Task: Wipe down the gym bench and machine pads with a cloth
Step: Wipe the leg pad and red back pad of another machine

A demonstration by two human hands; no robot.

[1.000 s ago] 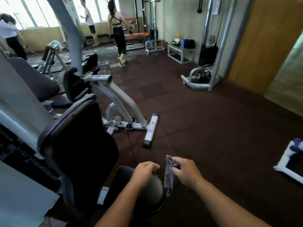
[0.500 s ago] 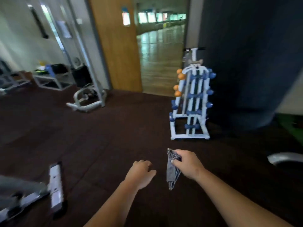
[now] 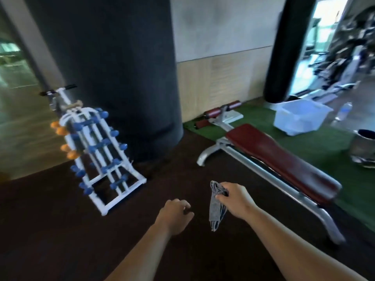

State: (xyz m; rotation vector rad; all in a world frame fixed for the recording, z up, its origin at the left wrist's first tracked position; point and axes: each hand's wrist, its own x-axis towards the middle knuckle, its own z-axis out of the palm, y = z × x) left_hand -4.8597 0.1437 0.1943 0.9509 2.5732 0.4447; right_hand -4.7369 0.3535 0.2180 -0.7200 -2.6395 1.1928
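Fingers (image 3: pixel 221 196) of my right hand (image 3: pixel 236 201) pinch one grey cloth (image 3: pixel 215 209), hanging just left of the one red bench (image 3: pixel 284 159). My left hand (image 3: pixel 174 214), farther left, curls loosely, apparently empty, palm hidden.

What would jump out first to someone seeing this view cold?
The long dark-red bench runs diagonally at right. Low in the centre, a grey cloth hangs from the right hand, the left hand empty beside it. At left, a white dumbbell rack with blue and orange weights stands before a dark pillar.
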